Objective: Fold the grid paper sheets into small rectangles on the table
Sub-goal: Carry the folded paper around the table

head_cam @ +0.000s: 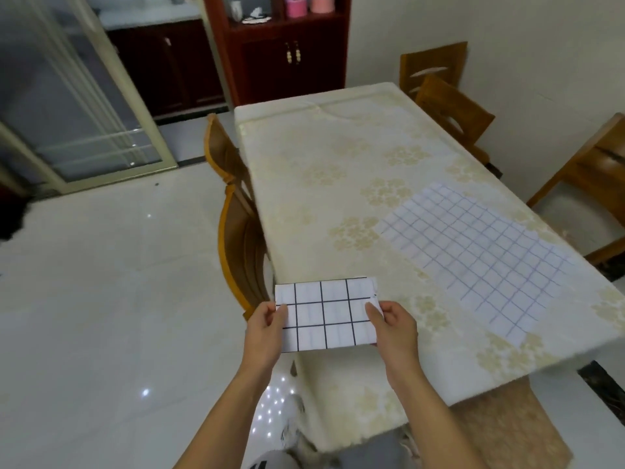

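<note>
A folded grid paper rectangle (324, 314), white with dark lines, is held in the air just off the table's near left corner. My left hand (265, 333) pinches its left edge and my right hand (394, 328) pinches its right edge, thumbs on top. A large unfolded grid paper sheet (480, 255) lies flat on the table (338, 170) toward the right edge, apart from both hands.
The table has a cream floral cloth. Wooden chairs stand at its left side (236, 231) and right side (453, 106). A dark red cabinet (287, 52) is at the back. Glossy tiled floor (118, 282) spreads to the left.
</note>
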